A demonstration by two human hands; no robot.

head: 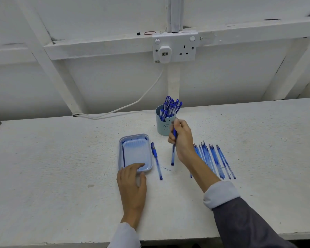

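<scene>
My right hand point(182, 138) grips a blue pen point(173, 153) near its top and holds it almost upright, its lower end close to the table, just in front of a light blue cup point(162, 126) packed with several blue pens point(171, 107). My left hand point(132, 183) rests on the table with its fingers touching the near rim of a pale blue tray point(121, 154). A thin dark refill point(123, 156) lies along the tray's left side. Another blue pen point(156, 160) lies flat on the table between the tray and my right hand.
A row of several clear blue pen barrels and refills point(217, 161) lies on the white table point(61, 167) to the right of my right forearm. A wall socket point(175, 47) with a plugged-in adapter and a white cable point(132, 102) is behind the cup.
</scene>
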